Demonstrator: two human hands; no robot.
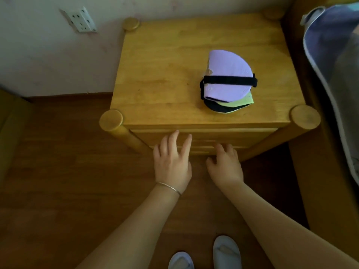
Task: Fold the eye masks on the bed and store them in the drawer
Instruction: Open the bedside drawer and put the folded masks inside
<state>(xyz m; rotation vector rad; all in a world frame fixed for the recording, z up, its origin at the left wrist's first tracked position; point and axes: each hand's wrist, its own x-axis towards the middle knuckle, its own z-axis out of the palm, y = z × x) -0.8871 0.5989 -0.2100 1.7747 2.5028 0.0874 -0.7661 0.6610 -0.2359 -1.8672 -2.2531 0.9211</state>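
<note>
Folded eye masks [228, 82] stacked on nightstand top, lilac uppermost, black strap across; drawer [204, 135] closed.

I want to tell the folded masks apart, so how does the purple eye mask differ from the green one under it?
The purple eye mask lies on top, almost fully visible; the green eye mask beneath shows only a thin edge. A black strap crosses the purple one; none shows on the green. Both rest folded, stacked on the nightstand.
</note>
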